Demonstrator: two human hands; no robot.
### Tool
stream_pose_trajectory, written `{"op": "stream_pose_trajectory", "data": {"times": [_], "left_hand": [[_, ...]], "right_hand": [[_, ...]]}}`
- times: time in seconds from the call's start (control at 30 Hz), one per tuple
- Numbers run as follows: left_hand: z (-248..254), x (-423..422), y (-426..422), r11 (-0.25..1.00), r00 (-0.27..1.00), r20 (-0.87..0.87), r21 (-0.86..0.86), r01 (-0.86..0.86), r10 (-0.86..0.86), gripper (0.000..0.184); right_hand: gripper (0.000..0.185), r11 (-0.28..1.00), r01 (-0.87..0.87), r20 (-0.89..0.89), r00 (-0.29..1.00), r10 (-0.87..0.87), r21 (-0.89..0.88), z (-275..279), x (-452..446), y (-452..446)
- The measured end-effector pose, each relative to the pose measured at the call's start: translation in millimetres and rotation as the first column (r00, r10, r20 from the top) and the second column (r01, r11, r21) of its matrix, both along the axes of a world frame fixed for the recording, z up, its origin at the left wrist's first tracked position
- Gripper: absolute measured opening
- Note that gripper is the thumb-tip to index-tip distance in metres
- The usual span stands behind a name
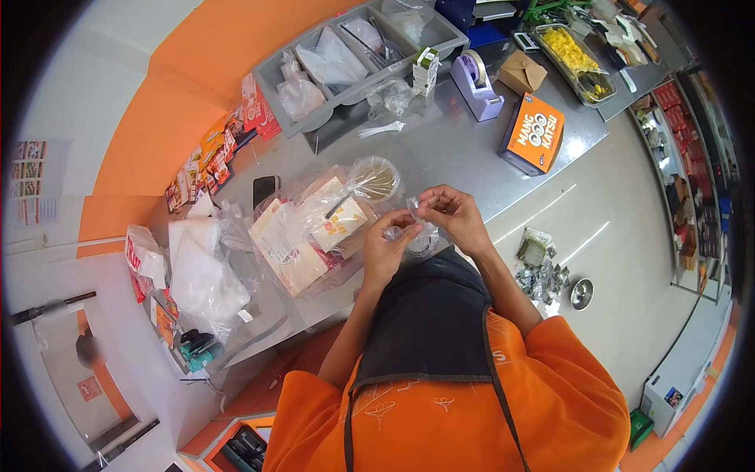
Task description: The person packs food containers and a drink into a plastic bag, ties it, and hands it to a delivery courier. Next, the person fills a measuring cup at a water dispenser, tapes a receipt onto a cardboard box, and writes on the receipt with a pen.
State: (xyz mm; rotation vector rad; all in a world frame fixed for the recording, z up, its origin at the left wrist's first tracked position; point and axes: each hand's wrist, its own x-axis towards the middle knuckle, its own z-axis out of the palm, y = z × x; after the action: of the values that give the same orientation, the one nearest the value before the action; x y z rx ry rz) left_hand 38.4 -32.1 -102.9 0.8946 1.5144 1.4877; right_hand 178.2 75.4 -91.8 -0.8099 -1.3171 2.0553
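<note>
Your left hand (386, 245) and right hand (454, 215), fingers nearly closed, pinch a clear plastic bag (425, 238), three o'clock from the bagged paper boxes (285, 256). Its film is probably light, limp and slippery; hold it by the upper edge.

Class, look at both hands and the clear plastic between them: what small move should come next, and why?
Probably ease the bare left hand and bare right hand slightly apart, gripping the thin, clear plastic film: both pinch close together at it, so a gentle pull might spread or tighten it. Whether it is knotted is too small to tell.
</note>
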Motion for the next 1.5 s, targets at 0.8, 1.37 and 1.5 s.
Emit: {"op": "stream_pose_trajectory", "data": {"times": [0.8,1.37,1.5], "left_hand": [[-1.9,8.6,4.1,0.998,0.997,-0.05,-0.027,-0.052,0.05,0.016],[25.5,9.4,8.9,0.995,0.987,-0.151,-0.068,-0.067,0.056,0.016],[20.2,9.9,8.9,0.993,0.986,-0.142,-0.077,-0.095,0.083,0.016]], "right_hand": [[0.021,0.999,-0.045,0.163,0.986,0.045,-0.007,-22.5,13.5,-14.2],[0.019,0.912,-0.035,0.224,0.972,-0.063,0.409,-8.2,13.9,-15.4],[0.021,0.886,-0.047,0.243,0.967,-0.075,0.461,-6.6,12.2,-15.9]]}}
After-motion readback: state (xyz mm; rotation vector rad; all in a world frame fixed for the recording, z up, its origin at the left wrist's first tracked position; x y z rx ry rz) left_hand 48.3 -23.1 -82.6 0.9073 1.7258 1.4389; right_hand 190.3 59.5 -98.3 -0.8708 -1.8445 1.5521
